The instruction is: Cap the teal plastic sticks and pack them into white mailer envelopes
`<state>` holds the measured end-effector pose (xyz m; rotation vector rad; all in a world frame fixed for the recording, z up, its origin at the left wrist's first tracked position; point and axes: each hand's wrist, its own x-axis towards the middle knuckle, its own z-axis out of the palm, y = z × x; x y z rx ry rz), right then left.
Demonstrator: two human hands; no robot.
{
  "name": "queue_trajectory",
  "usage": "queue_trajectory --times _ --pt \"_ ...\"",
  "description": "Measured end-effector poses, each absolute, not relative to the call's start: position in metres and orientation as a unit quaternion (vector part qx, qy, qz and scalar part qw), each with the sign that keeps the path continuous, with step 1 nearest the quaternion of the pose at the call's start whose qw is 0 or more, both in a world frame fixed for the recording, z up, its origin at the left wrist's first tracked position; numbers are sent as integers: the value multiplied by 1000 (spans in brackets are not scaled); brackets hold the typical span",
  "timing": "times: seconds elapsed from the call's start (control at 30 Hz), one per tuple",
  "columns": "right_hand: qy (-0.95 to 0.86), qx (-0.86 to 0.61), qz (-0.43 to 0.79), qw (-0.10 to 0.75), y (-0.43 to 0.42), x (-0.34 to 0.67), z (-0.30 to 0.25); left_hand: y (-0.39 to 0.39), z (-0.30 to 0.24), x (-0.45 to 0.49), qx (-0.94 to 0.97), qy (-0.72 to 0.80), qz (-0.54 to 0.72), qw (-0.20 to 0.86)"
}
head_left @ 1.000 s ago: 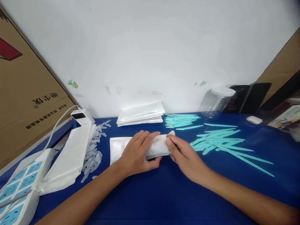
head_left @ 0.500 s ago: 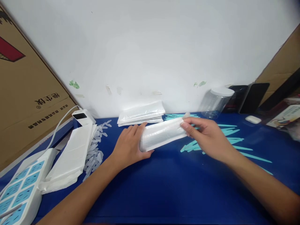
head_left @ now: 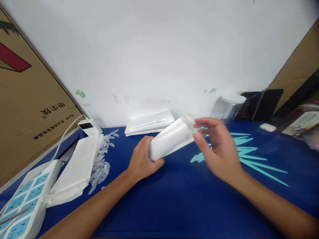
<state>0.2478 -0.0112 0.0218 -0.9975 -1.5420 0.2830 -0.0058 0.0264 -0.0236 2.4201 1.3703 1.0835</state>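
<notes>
A shiny white bubble mailer (head_left: 171,137) is held above the blue table, slanting up to the right and bulging. My left hand (head_left: 142,159) is closed around its lower left end, thumb in front. At the other end, a flap or mouth edge (head_left: 188,119) stands up. My right hand (head_left: 219,149) is beside that end with thumb and fingers apart; the fingertips are at the edge, and whether they touch it is unclear. Behind, a stack of similar white mailers (head_left: 149,122) leans near the wall. Turquoise flat sticks (head_left: 251,156) lie fanned out beyond my right hand.
At left lie translucent strips (head_left: 101,169), a pile of flat white bags (head_left: 74,166), a power strip (head_left: 32,196) and a white device (head_left: 89,126) with a cable. A clear jar (head_left: 228,108), dark phones (head_left: 267,104) and a white earbud case (head_left: 267,127) stand at right.
My right hand has loosened its pinch on the mailer's right end, its fingers spreading. The mailer has tilted more steeply and bulges more, with its end edge now raised. My left hand keeps its grip.
</notes>
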Motion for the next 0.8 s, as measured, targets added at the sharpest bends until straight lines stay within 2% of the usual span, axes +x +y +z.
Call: queue_trajectory --times 0.1,0.23,0.33,0.43,0.57,0.7,0.8 --pt "-650 -408 78 637 -16 248 29 26 -23 -6 774 464 422 84" --pt "-683 -393 4 616 -20 249 31 24 -26 -7 715 465 511 107" --pt "-755 -356 50 548 -19 249 24 21 -29 -7 710 457 518 134" --pt "-814 -315 130 471 -18 245 13 18 -30 -5 734 464 466 170" --pt "-818 -319 169 447 -20 236 4 14 -29 -1 774 438 423 172" --pt "-806 -337 75 480 -27 230 -2 12 -31 1 819 318 467 102" --pt "-791 -351 -31 501 -33 230 -10 10 -33 2 825 257 488 120"
